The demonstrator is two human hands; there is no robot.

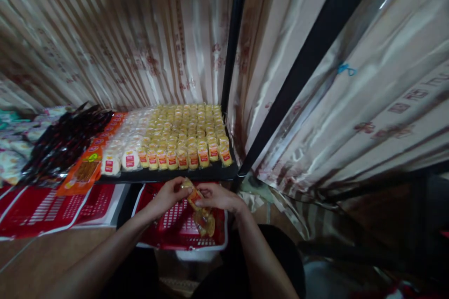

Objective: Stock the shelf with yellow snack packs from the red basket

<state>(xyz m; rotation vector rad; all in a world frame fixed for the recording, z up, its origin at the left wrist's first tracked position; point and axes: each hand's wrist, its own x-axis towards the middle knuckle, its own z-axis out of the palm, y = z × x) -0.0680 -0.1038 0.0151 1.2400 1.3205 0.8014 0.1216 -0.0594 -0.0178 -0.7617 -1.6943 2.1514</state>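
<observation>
Between my two hands is a small yellow packaged snack [192,195] in a clear wrapper, tilted over a red plastic basket [168,233]. My left hand [174,193] pinches its upper left end. From the other side, my right hand [215,197] grips its right edge with bent fingers. A few similar yellow packs [205,224] lie in the basket just below my hands. Just beyond, rows of yellow packaged snacks [185,135] with red labels stand on a black shelf [168,176].
Left of the rows are white round packs [130,160], an orange snack bag [82,170] and a pile of dark packets [66,140]. Another red basket [45,210] stands at the lower left. Black posts [301,67] and printed curtains [157,32] close off the back and right.
</observation>
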